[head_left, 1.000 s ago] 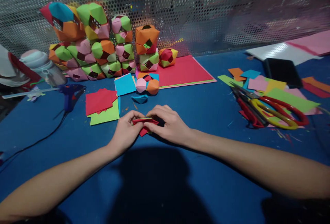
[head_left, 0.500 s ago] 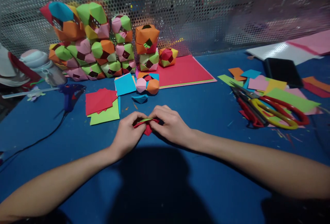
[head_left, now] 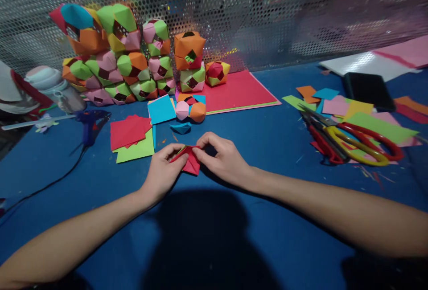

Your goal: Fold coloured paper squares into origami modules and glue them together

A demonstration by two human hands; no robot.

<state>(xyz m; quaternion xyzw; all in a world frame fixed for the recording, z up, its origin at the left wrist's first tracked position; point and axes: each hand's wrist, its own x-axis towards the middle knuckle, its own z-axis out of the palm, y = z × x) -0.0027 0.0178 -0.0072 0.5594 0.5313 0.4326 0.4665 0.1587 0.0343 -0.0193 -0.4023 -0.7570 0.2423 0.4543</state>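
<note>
A small folded piece of red paper (head_left: 191, 163) with a green edge is held between both hands, just above the blue table. My left hand (head_left: 163, 168) pinches its left side between thumb and fingers. With thumb and forefinger, my right hand (head_left: 222, 158) grips its upper right corner. Beyond the hands lies a small folded blue paper piece (head_left: 180, 128). Behind that sits a partly built paper ball (head_left: 194, 111) in orange, pink, red and blue. Left of the hands is a pile of red squares (head_left: 129, 132) on green squares (head_left: 137, 151).
Stacked paper balls (head_left: 110, 67) stand at the back left against a perforated metal panel (head_left: 281, 22). A blue glue gun (head_left: 88, 127) with a cord is at left. Scissors (head_left: 354, 145) lie on paper scraps at right, near a black flat object (head_left: 368, 91).
The red folded paper has been turned so that more of its red face shows. My right hand has shifted its pinch to the upper corner.
</note>
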